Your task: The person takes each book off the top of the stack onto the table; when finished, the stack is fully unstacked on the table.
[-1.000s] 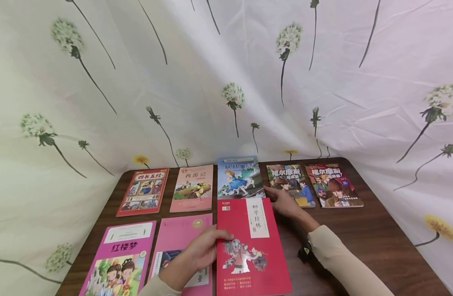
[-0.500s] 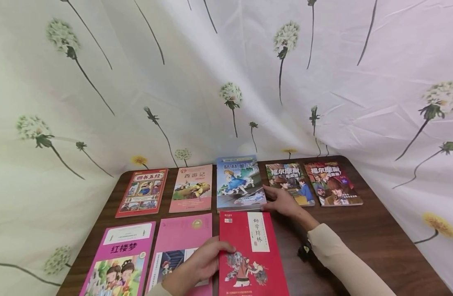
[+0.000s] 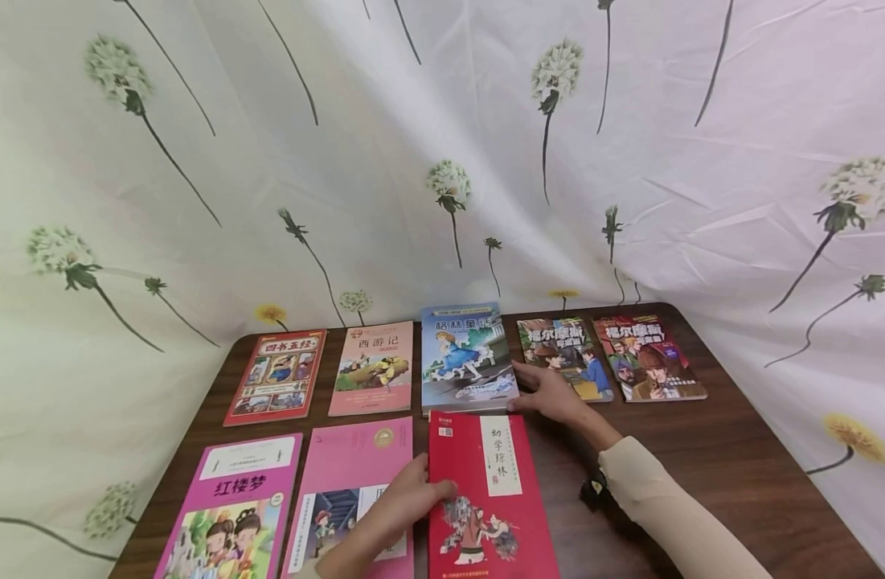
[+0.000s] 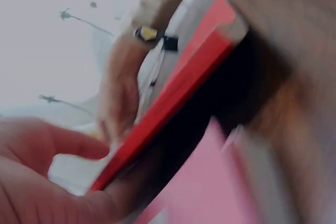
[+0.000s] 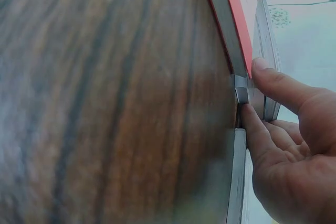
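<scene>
My left hand (image 3: 413, 494) grips the left edge of a red book (image 3: 518, 515) with a white title strip. Its thumb is on the cover and its fingers go underneath, as the left wrist view shows. The red book is tilted up off the table there. My right hand (image 3: 551, 394) holds the lower right corner of a blue book (image 3: 464, 362) with a girl in a blue dress on its cover. In the right wrist view, the thumb and fingers (image 5: 257, 129) close around the corner's page edges. The red book's far edge lies right at the blue book's near edge.
Left of the blue book lie a peach book (image 3: 373, 366) and a red comic-style book (image 3: 276, 378). Two detective books (image 3: 565, 362) lie to the right. Nearer are a purple book (image 3: 232, 498) and a pink book (image 3: 341, 458). A flowered cloth (image 3: 341, 161) hangs behind the wooden table (image 3: 746, 466).
My left hand has drawn the red book toward me, uncovering the lower part of the blue book. My right thumb has come down to the blue book's near corner.
</scene>
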`<act>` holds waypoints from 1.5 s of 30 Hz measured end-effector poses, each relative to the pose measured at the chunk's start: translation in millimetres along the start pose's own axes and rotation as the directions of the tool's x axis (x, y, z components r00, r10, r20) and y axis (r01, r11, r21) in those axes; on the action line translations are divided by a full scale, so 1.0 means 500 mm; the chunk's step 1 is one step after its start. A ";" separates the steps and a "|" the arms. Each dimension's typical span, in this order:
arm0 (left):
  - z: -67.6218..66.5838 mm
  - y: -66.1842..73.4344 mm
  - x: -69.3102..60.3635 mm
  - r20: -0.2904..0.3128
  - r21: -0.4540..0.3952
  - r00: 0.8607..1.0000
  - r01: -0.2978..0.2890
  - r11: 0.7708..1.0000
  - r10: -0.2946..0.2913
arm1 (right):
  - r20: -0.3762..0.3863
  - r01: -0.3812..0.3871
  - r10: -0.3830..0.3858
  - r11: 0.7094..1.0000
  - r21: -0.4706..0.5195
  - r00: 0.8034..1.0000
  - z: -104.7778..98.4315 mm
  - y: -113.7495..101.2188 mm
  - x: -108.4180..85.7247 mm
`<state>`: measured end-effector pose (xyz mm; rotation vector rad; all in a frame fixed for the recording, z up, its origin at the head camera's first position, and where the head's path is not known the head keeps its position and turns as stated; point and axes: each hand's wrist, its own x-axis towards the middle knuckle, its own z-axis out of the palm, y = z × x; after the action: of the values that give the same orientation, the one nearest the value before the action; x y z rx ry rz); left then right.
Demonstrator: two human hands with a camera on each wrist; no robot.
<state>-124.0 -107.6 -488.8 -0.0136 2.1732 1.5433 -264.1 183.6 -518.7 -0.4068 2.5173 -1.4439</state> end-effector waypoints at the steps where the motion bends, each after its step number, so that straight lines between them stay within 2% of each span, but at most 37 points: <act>1: -0.005 0.002 -0.002 -0.025 0.091 1.000 -0.015 0.996 0.018 | -0.001 0.000 0.000 1.000 -0.001 1.000 0.000 0.000 0.000; 2: -0.010 0.004 -0.005 -0.048 0.178 0.998 -0.027 0.984 0.036 | -0.003 0.000 0.000 1.000 -0.003 1.000 0.000 0.000 0.000; 4: -0.017 0.007 -0.012 -0.081 0.326 0.993 -0.054 0.944 0.084 | -0.006 0.003 -0.003 1.000 -0.007 1.000 0.001 0.002 0.000; 6: -0.021 0.012 -0.018 -0.103 0.426 0.986 -0.078 0.901 0.134 | -0.007 0.004 -0.005 1.000 -0.010 1.000 0.001 0.003 0.000; 8: -0.020 0.016 -0.023 -0.091 0.517 0.977 -0.118 0.847 0.192 | -0.009 0.005 -0.005 1.000 -0.010 1.000 0.001 0.004 0.000; 10: -0.015 0.018 -0.024 -0.025 0.623 0.965 -0.188 0.759 0.260 | -0.010 0.002 -0.002 1.000 -0.010 1.000 0.001 0.005 0.000; 11: -0.012 0.017 -0.023 0.025 0.672 0.959 -0.226 0.705 0.284 | -0.012 0.002 -0.002 1.000 -0.011 1.000 0.001 0.005 0.000; 13: -0.003 0.015 -0.021 0.143 0.745 0.942 -0.304 0.593 0.302 | -0.012 0.000 0.000 1.000 -0.008 1.000 0.002 0.006 0.000; 14: 0.001 0.013 -0.020 0.202 0.763 0.934 -0.340 0.549 0.296 | -0.012 0.000 0.000 1.000 -0.006 1.000 0.002 0.006 0.000; 15: 0.005 0.011 -0.019 0.248 0.777 0.927 -0.364 0.514 0.281 | -0.010 0.001 -0.001 1.000 -0.005 1.000 0.003 0.006 0.001; 17: 0.014 0.008 -0.016 0.301 0.785 0.922 -0.385 0.486 0.244 | -0.006 0.002 -0.002 1.000 -0.002 1.000 0.003 0.006 0.001; 20: 0.022 0.006 -0.013 0.312 0.790 0.925 -0.378 0.482 0.215 | -0.001 -0.001 0.001 1.000 -0.003 1.000 0.003 0.005 0.001; 24: 0.025 0.006 -0.009 0.294 0.797 0.931 -0.364 0.483 0.216 | -0.004 -0.003 0.003 1.000 -0.004 1.000 0.003 0.003 0.001; 27: 0.024 0.007 -0.009 0.298 0.794 0.928 -0.370 0.482 0.222 | -0.008 -0.002 0.002 1.000 0.001 1.000 0.002 0.003 0.001; 28: 0.022 0.009 -0.009 0.297 0.788 0.928 -0.370 0.492 0.223 | -0.008 -0.002 0.002 1.000 0.000 1.000 0.001 0.003 0.000; 30: 0.015 0.012 -0.006 0.285 0.771 0.928 -0.371 0.518 0.240 | -0.009 -0.002 0.002 1.000 -0.007 1.000 0.001 0.005 0.000; 32: 0.002 0.017 -0.001 0.244 0.733 0.931 -0.360 0.577 0.271 | -0.008 -0.003 0.003 1.000 -0.015 1.000 0.002 0.006 0.000; 34: -0.015 0.024 0.006 0.159 0.685 0.937 -0.331 0.649 0.310 | -0.009 -0.005 0.004 1.000 -0.021 1.000 0.003 0.007 0.000; 37: -0.045 0.038 0.023 -0.013 0.631 0.928 -0.282 0.723 0.373 | -0.009 -0.008 0.008 1.000 -0.023 1.000 0.003 0.007 0.000; 39: -0.065 0.047 0.039 -0.114 0.628 0.907 -0.250 0.737 0.405 | -0.011 -0.006 0.006 0.999 -0.032 1.000 0.003 0.008 0.001; 41: -0.084 0.052 0.058 -0.181 0.631 0.888 -0.225 0.743 0.423 | -0.012 -0.007 0.006 0.999 -0.035 1.000 0.002 0.008 0.001; 43: -0.099 0.051 0.079 -0.208 0.622 0.883 -0.213 0.754 0.421 | -0.013 -0.005 0.005 0.999 -0.039 1.000 0.001 0.008 0.002; 45: -0.111 0.048 0.100 -0.213 0.590 0.888 -0.216 0.778 0.407 | -0.015 -0.005 0.004 0.999 -0.035 1.000 0.001 0.008 0.002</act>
<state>-195.5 -135.6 -472.4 0.3232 2.9562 1.0505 -265.5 184.8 -522.6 -0.3975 2.5571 -1.4087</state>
